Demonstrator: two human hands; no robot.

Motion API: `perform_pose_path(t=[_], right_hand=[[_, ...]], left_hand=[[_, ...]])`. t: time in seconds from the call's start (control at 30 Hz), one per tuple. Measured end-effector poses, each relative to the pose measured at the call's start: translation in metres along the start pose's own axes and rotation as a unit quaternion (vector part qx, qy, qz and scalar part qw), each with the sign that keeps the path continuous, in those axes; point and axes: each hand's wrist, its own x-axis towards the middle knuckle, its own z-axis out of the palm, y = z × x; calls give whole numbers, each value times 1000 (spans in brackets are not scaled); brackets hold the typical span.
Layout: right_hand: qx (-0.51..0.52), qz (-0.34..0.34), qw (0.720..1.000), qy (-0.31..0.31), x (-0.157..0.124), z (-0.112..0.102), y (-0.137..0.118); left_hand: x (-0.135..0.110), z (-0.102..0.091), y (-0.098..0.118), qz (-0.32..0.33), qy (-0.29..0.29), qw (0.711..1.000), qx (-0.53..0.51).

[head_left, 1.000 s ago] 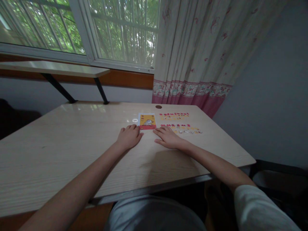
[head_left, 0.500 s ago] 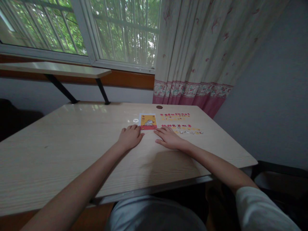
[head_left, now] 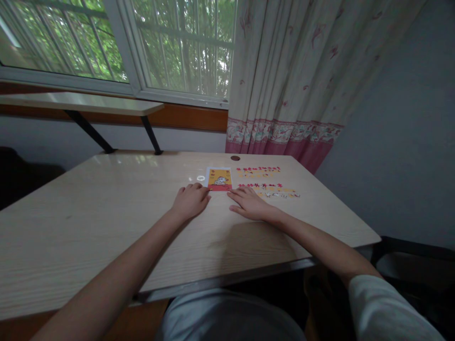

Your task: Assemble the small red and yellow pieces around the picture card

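Observation:
A small picture card (head_left: 220,178), yellow above and red below with a white cartoon animal, lies flat on the table inside a pale border. My left hand (head_left: 191,201) rests palm down at its lower left corner, fingertips touching the edge. On the other side, my right hand (head_left: 248,202) lies with fingers stretched out, its fingertips by the lower right corner. Several rows of small puzzle-like pieces lie right of the card: red pieces (head_left: 259,169) at the back, yellow ones (head_left: 282,190) and white ones (head_left: 280,195) nearer. Neither hand grips anything.
The light wooden table (head_left: 106,227) has a round cable hole (head_left: 235,158) near its back edge. A raised shelf (head_left: 81,102) on black supports stands at the back left. Behind are a window (head_left: 185,47) and a patterned curtain (head_left: 284,85).
My left hand has shifted very slightly left and its fingertips now lie over the card's lower left corner. My right hand and the rows of pieces have stayed in place.

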Motion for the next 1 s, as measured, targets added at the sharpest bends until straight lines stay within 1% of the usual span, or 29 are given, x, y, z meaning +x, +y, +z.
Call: perform_pose_path(t=[0.1,0.2,0.27,0.4,0.47,0.6,0.7,0.77,0.83,1.0], right_hand=[[4,0,999,32,-1,-7,12],[3,38,996,82,-4,-16,34],[-1,67,993,94,-7,-19,53],[-9,120,989,92,-12,-17,93],[-9,156,984,91,-15,-15,112],[-1,254,963,91,-23,-13,148],[-2,316,944,93,-34,-12,171],[-7,357,930,89,-44,-11,183],[-14,390,918,72,-52,-10,192],[-21,420,907,28,-65,-5,205]], left_hand=[[1,2,-1,-1,-2,1000,3],[2,4,-2,-4,-4,1000,3],[3,4,-2,-6,0,1000,3],[3,4,-1,-6,19,1000,6],[4,4,-1,-2,26,1000,4],[6,5,-3,18,19,1000,-4],[7,7,-4,27,9,1000,-8],[8,8,-4,27,7,1000,-10],[8,8,-4,28,7,999,-13],[9,11,-4,27,11,999,-16]])
